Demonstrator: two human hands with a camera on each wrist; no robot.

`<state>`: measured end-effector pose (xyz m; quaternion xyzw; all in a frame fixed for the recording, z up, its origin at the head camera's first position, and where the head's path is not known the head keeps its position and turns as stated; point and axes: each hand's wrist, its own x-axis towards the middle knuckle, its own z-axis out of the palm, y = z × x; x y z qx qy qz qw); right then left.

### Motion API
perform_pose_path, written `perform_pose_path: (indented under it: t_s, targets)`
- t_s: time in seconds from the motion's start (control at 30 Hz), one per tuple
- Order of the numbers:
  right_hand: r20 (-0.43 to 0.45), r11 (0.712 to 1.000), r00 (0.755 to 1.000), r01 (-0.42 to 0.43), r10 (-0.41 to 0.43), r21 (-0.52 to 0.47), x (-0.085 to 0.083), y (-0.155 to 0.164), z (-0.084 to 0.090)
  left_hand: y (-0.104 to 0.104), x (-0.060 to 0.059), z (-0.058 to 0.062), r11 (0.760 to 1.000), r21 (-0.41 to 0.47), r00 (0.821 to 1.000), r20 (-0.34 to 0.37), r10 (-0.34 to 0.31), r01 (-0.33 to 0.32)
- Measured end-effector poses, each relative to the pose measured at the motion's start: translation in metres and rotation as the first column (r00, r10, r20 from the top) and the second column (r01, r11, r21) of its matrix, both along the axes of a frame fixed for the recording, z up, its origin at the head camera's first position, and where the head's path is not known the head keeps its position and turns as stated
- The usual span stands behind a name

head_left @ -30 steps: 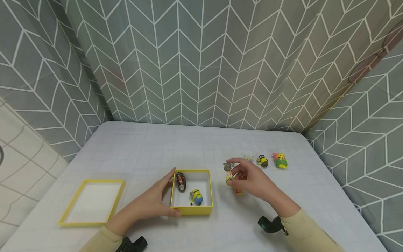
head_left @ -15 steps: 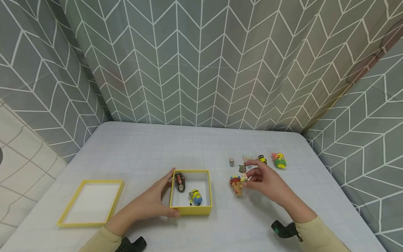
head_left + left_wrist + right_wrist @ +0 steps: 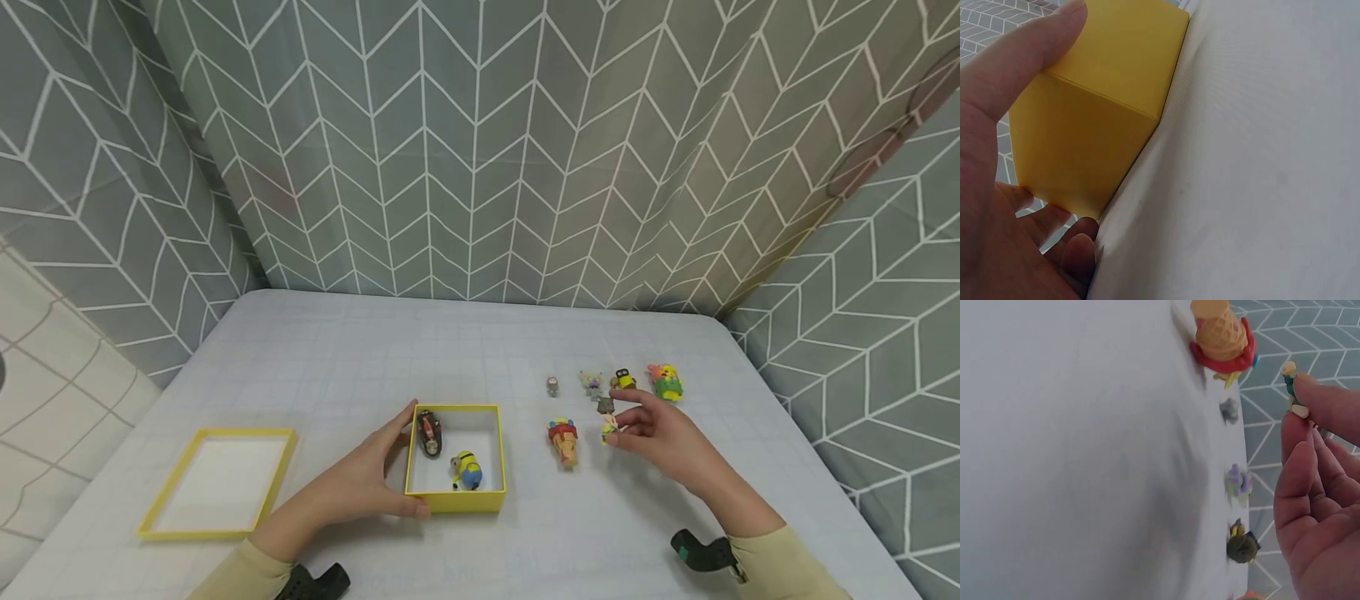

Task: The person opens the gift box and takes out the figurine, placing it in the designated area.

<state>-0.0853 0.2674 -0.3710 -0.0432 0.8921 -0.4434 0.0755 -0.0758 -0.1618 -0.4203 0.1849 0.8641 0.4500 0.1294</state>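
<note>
My left hand grips a yellow box at its left side, thumb on the front wall and fingers around behind. In the left wrist view the thumb and fingertips touch the box. Inside the box lie a dark figurine at the far left and a yellow-and-blue minion figurine. Between thumb and fingertips, my right hand pinches a small figurine with a dark-topped head, above the table. An ice-cream-cone toy with a red rim lies to its left.
A yellow-rimmed box lid lies at the left. Behind the right hand are a tiny grey figurine, a pale purple figurine, a yellow-and-black figurine and a green, yellow and pink toy.
My right hand has moved to the right with the small figurine, uncovering the ice-cream-cone toy and the tiny grey figurine. My left hand stays on the box.
</note>
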Motion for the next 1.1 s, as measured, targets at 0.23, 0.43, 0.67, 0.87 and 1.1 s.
perform_pose_path:
  t_s: [0.23, 0.43, 0.67, 0.87, 1.1]
  targets:
    - [0.049, 0.999, 0.999, 0.017, -0.015, -0.034, -0.003, 0.009, -0.008, 0.000, -0.001, -0.001, 1.000, 0.001, 1.000, -0.007, -0.001, 0.001]
    - [0.095, 0.999, 0.995, 0.009, -0.004, -0.043, -0.008, 0.014, -0.015, 0.000, -0.002, -0.001, 1.000, -0.001, 1.000, 0.006, 0.005, -0.005]
    - [0.110, 1.000, 0.994, 0.015, -0.015, 0.008, -0.011, 0.020, -0.025, 0.001, -0.001, -0.001, 1.000, -0.017, 1.000, 0.005, 0.002, -0.002]
    - [0.117, 1.000, 0.993, 0.009, -0.010, 0.015, -0.013, 0.023, -0.029, 0.001, -0.001, 0.000, 1.000, -0.010, 1.000, 0.006, 0.001, -0.001]
    - [0.149, 1.000, 0.989, 0.012, -0.013, 0.007, -0.014, 0.023, -0.029, 0.001, -0.001, -0.001, 1.000, 0.000, 1.000, 0.011, -0.003, 0.003]
